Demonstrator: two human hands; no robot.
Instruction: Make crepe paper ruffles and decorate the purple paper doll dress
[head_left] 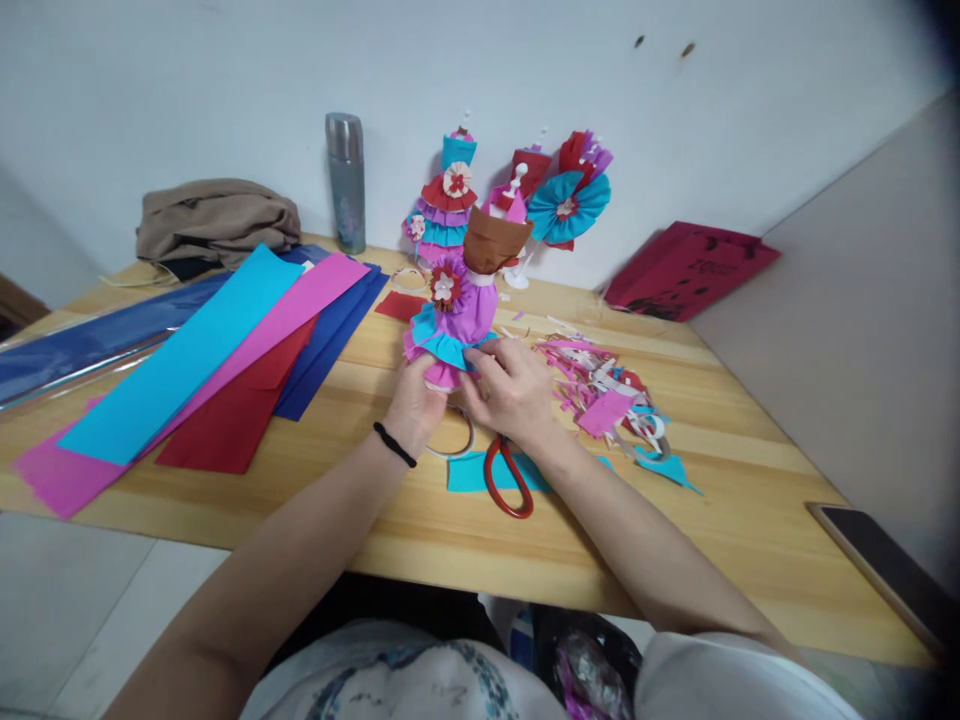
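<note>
A small dress form in a crepe paper dress point(478, 310), with a brown top, purple skirt and dark-centred flower, stands between my hands. My left hand point(416, 405) is closed around the lower left of the skirt, by the pink hem. At the right, the fingers of my right hand point(514, 385) pinch the blue ruffle point(448, 348); their tips are partly hidden by the ruffle. Red-handled scissors point(517, 485) lie beneath my right wrist, blades hidden, on a blue paper strip point(469, 472). A tape roll point(469, 432) lies just below my hands.
Folded blue point(187, 360), pink and red paper strips cover the left side. Paper scraps point(600, 390) are heaped at the right. Behind stand a flask point(346, 185), more dressed forms point(450, 215), and a red bag point(686, 270) against the wall. A phone point(881, 560) lies at the right edge.
</note>
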